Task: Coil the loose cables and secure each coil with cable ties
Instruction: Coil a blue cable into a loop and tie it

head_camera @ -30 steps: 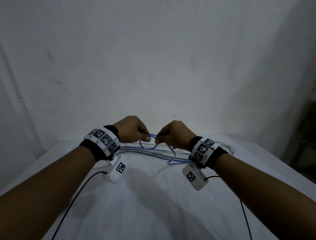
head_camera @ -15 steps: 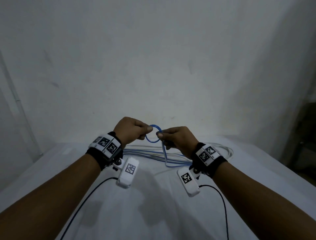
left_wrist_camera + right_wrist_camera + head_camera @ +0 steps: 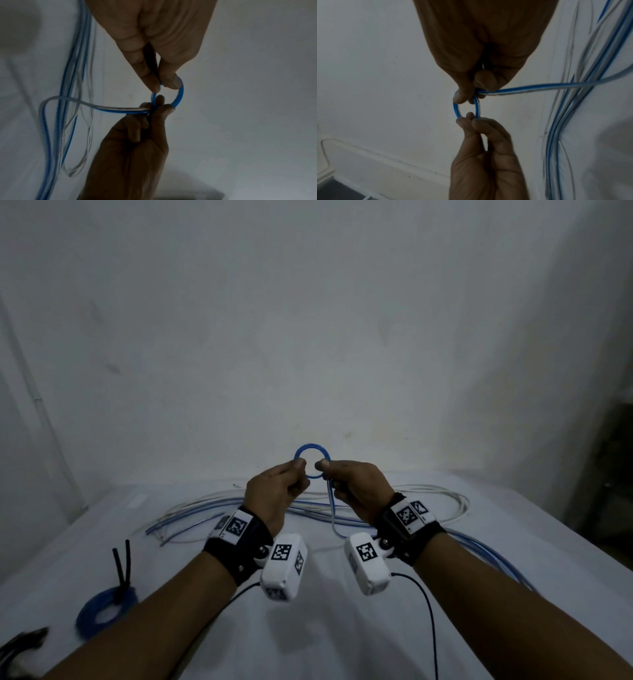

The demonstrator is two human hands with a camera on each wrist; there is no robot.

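Now, left hand [image 3: 278, 491]: pinches the loop [image 3: 312, 461] of blue cable.
Right hand [image 3: 356, 488]: pinches the loop's other side.

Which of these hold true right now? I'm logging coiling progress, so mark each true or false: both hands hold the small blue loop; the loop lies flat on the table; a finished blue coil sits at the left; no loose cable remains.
1. Both the left hand and right hand pinch the small blue loop. True.
2. The loop lies flat on the table. False: it is held up above it.
3. A finished blue coil, bound with a black tie, sits at the left. True.
4. No loose cable remains. False: loose cable lies spread behind the hands.
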